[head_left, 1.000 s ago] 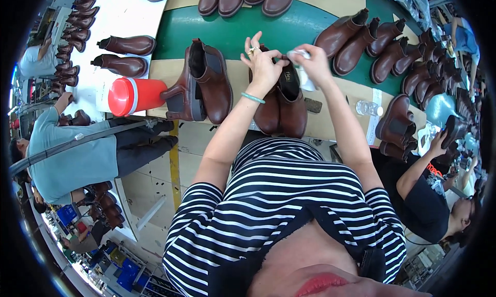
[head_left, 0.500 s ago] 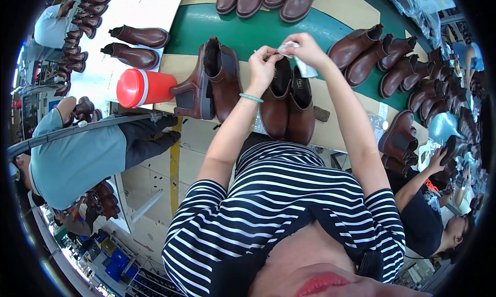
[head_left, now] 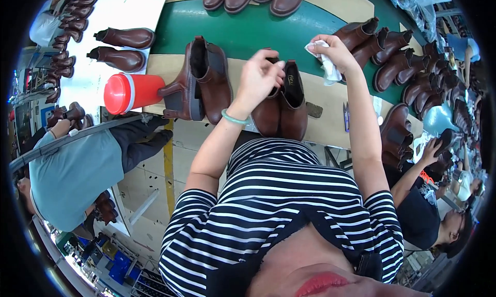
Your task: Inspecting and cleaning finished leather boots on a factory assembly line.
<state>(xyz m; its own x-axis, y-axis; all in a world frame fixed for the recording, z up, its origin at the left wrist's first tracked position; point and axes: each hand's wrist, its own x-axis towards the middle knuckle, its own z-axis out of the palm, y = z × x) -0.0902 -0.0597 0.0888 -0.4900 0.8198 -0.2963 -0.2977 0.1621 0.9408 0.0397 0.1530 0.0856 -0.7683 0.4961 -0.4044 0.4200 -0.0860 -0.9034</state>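
A pair of brown ankle boots, the left boot (head_left: 265,118) and the right boot (head_left: 294,120), stands at the table edge before me. Over the left boot's opening hovers my left hand (head_left: 258,80), fingers loosely bent and apart, with nothing visible in them; it hides part of that boot. Out to the right, my right hand (head_left: 336,53) grips a crumpled white cloth or tissue (head_left: 330,72), near another brown boot. To the left of the pair, one boot (head_left: 178,98) leans on its side against an upright boot (head_left: 216,93).
A red jug (head_left: 118,94) lies on its side at the left. A dark block (head_left: 313,110) and a purple-handled tool (head_left: 346,116) rest on the tan board. Many brown boots (head_left: 390,72) line the right side. Other people, one in a teal shirt (head_left: 77,168), work nearby.
My hands have come apart. The right has swung to the right with the white cloth, and the left has drawn slightly left and lower. The purple-handled tool has come into sight.
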